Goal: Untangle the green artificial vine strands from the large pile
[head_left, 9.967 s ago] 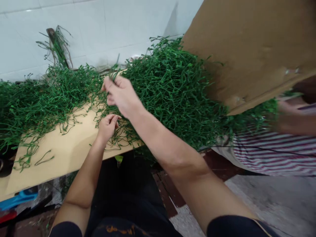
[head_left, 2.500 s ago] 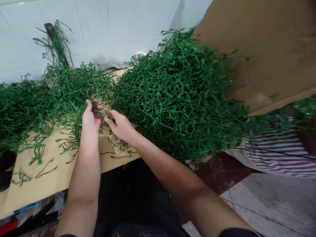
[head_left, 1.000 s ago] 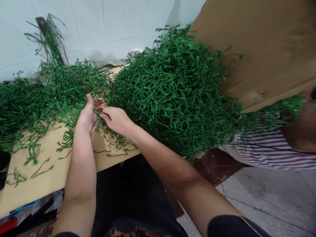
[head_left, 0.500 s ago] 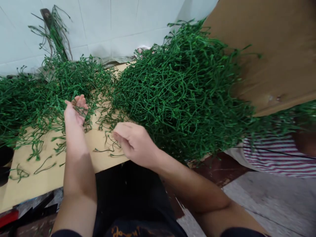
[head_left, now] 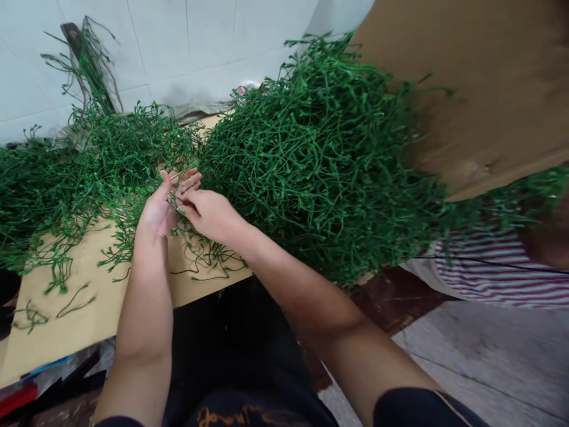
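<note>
A big tangled heap of green plastic stems (head_left: pixel 320 160) covers the back and right of a tan board (head_left: pixel 89 308). A thinner spread of the same green stems (head_left: pixel 66 184) lies to the left. My left hand (head_left: pixel 166 201) is held palm up above the board, fingers stretched out, with a few stems lying across the palm. My right hand (head_left: pixel 208 213) meets it from the right, fingers pinched on a green stem (head_left: pixel 174 204) at the left palm.
A large brown cardboard sheet (head_left: pixel 466 83) leans over the heap at the right. Another person in a striped shirt (head_left: pixel 498 276) sits at the far right. White tiled wall (head_left: pixel 178 47) runs behind. Loose stems (head_left: pixel 75 301) lie near the board's front left.
Half a second ago my hands were apart, the right one low near the board edge. Both have come together again in front of the heap, right fingers at the left palm.
</note>
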Action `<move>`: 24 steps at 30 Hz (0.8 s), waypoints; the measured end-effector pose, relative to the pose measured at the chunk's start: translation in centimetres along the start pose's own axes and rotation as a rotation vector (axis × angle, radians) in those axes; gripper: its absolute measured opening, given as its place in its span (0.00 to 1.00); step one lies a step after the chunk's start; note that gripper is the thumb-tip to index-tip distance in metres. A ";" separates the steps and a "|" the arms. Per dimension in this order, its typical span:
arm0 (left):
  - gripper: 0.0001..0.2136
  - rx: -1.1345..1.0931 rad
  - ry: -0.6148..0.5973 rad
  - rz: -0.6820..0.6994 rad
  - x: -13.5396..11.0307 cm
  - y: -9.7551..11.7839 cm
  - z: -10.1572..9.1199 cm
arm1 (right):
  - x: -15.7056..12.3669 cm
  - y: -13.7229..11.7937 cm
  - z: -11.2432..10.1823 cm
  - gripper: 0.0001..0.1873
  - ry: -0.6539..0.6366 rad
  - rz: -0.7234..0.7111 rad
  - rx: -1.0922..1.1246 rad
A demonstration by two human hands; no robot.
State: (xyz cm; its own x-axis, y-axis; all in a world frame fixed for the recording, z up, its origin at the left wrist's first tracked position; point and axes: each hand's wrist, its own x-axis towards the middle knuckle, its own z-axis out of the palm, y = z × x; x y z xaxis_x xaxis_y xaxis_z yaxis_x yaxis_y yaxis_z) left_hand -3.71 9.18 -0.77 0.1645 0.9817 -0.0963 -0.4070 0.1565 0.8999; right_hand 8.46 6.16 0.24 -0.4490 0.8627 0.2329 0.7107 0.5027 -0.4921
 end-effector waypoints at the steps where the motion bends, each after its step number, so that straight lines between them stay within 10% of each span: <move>1: 0.29 0.000 0.005 0.019 0.1 0.0 -0.2 | 0.3 0.0 0.9 0.16 -0.016 -0.014 0.045; 15: 0.19 -0.145 0.246 -0.025 0.8 0.2 -2.1 | -2.4 -1.4 0.2 0.14 0.029 -0.190 0.240; 21: 0.18 -0.375 0.617 0.097 1.4 1.4 -4.9 | -5.1 -1.8 -2.7 0.14 -0.163 -0.429 0.424; 24: 0.20 -0.331 0.514 0.144 1.1 1.9 -5.2 | -5.1 -0.2 -3.6 0.13 -0.074 -0.246 0.511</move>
State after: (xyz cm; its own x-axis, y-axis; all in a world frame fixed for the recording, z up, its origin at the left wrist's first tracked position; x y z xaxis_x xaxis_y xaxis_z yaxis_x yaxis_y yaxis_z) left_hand -8.93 11.11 -1.38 -0.3322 0.9093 -0.2506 -0.6634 -0.0364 0.7474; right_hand 12.56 1.84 2.22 -0.6177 0.7081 0.3420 0.2367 0.5822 -0.7778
